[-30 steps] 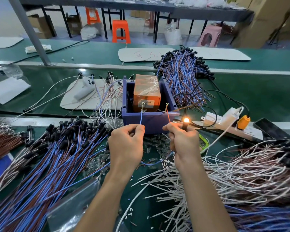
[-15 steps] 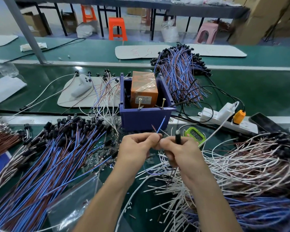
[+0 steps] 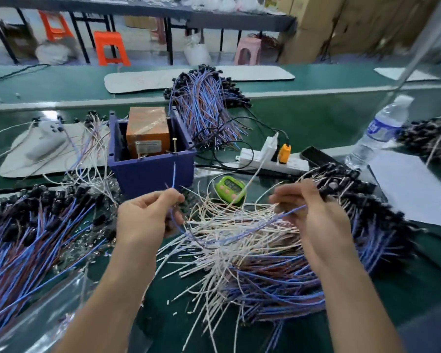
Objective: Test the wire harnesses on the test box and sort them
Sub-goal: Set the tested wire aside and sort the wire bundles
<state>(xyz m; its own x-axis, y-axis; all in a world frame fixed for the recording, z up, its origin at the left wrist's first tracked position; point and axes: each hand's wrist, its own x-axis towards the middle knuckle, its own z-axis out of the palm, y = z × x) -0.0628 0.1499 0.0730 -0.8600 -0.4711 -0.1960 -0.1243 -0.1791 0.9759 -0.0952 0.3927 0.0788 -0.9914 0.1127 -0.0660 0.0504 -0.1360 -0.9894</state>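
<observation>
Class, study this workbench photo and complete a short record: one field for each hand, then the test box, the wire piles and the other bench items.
Left: left hand pinches a blue harness, tip pointing up
Right: right hand grips its other end above the white wire pile
Box: purple test box holds an orange block; two screws at its front, harness not touching them
Piles: blue-brown pile at left; far pile behind the box
Other: green timer, power strip, water bottle

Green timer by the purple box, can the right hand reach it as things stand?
Probably yes: the green timer lies just left of the right hand, with only low white wires between. But that hand grips the blue harness, also pinched by the left hand.
</observation>
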